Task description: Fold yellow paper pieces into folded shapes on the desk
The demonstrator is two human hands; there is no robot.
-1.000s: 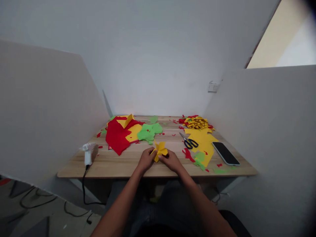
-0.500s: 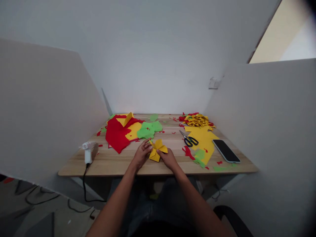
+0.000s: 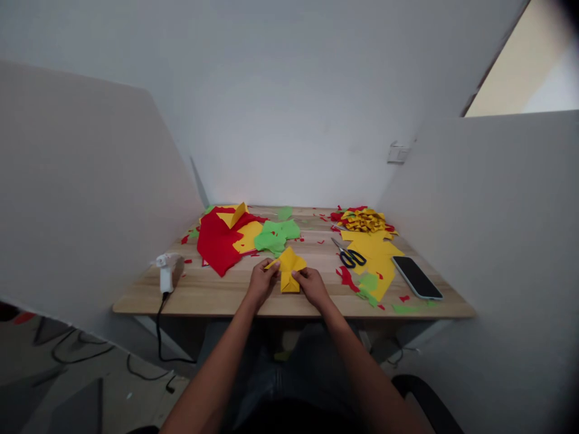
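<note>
A folded piece of yellow paper (image 3: pixel 291 271) with several flaps is held between my two hands, near the table's front edge. My left hand (image 3: pixel 264 279) pinches its left flap between thumb and fingers. On the other side, my right hand (image 3: pixel 311 284) is closed on the paper's right part, thumb on top. Green paper pieces (image 3: pixel 275 235) lie just beyond my hands. A pair of dark-handled scissors (image 3: pixel 350 256) rests to the right, blades pointing away and left.
Left on the wooden table (image 3: pixel 203 301) are red felt-like sheets (image 3: pixel 216 244) and a white hot-glue gun (image 3: pixel 166 274) with a black cord. To the right are yellow sheets (image 3: pixel 377 259), a pile of folded yellow pieces (image 3: pixel 364 220) and a phone (image 3: pixel 417 278). Panels (image 3: pixel 81 199) stand on both sides.
The yellow paper has turned and its flaps have spread, with a squarer lower part now showing. My left fingers have closed on its left flap. My right hand still grips it.
</note>
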